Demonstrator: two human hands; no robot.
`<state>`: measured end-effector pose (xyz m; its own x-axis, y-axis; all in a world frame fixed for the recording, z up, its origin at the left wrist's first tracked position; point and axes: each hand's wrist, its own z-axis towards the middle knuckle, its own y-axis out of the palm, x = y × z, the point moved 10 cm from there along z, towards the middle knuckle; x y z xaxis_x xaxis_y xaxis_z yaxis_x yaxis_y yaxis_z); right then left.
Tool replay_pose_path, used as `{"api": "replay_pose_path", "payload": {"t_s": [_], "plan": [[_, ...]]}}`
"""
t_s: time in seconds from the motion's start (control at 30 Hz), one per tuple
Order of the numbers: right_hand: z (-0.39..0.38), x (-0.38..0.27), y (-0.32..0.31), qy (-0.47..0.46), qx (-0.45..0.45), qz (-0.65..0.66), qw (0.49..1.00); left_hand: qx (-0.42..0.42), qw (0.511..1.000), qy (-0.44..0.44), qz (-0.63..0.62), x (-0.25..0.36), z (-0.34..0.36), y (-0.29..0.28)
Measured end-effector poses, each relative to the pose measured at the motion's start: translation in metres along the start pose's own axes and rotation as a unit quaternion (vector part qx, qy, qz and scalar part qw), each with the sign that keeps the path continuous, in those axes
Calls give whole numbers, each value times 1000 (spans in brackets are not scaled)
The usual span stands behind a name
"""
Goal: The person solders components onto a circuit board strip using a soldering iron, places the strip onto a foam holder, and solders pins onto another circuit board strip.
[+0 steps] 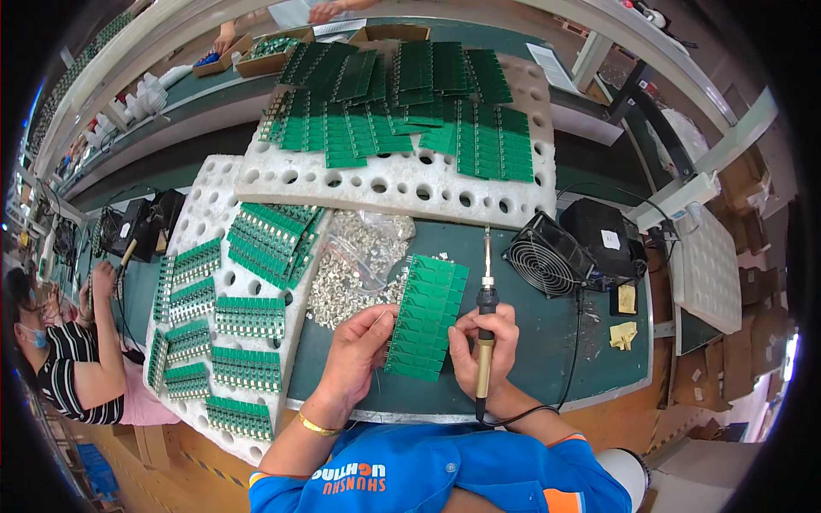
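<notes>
My left hand (pixel 361 346) is closed in a pinch on a thin solder wire (pixel 379 376), right against the left edge of a green circuit board panel (pixel 428 312). Whether these fingers also grip the panel, I cannot tell. A soldering iron (pixel 484 346) is held in my right hand (pixel 489 349), its metal tip pointing up and away from me, just right of the panel. The right thumb is close to the panel's right edge. Behind the panel, small metal parts (pixel 333 291) lie heaped on the green mat, partly under a clear plastic bag (pixel 372 244).
Populated board strips (pixel 248 321) lie on a white foam board (pixel 205 192) at left. Green panels (pixel 402 103) are piled on foam (pixel 342 181) ahead. At right stand a fan (pixel 543 256), a black box (pixel 603 239) and a yellow sponge (pixel 626 299). A co-worker (pixel 90 368) sits at left.
</notes>
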<state>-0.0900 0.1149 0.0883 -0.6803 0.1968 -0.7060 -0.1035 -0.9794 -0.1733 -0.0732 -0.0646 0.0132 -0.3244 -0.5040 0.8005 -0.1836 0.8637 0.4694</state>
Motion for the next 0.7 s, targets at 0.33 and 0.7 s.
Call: {"api": "replay_pose_path", "payload": {"t_s": [0.33, 0.7], "plan": [[-2, 4, 5, -8, -41, 1, 999, -9, 999, 22, 28, 7, -3, 3], [2, -2, -16, -8, 34, -6, 999, 5, 990, 44, 131, 20, 0, 2]]}}
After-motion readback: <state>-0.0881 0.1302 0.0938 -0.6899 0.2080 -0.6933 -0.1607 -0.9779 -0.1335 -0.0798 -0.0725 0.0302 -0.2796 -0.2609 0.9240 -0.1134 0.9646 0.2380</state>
